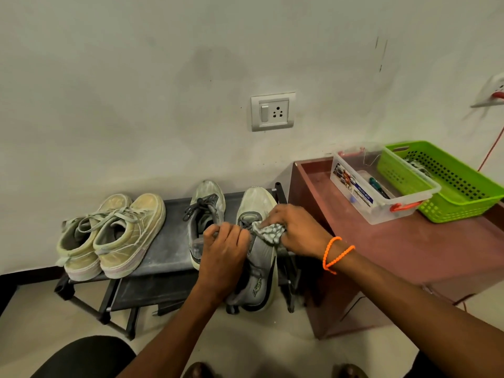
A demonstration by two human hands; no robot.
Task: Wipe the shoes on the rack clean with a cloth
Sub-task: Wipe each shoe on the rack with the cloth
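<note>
A black shoe rack [169,241] stands against the wall. On its right end lies a grey running shoe [259,271], heel toward me and partly off the rack's front edge. My left hand [222,257] grips it around the tongue and laces. My right hand [291,230] holds a bunched grey patterned cloth [268,231] against the shoe's upper. A second grey shoe [204,211] sits just left of it. A pair of dusty pale yellow-green sneakers [114,236] rests on the rack's left end.
A maroon low cabinet [409,246] stands right of the rack, carrying a clear plastic box [376,186] and a green perforated basket [441,181]. A wall socket [272,111] is above the rack. My knees and feet show at the bottom edge.
</note>
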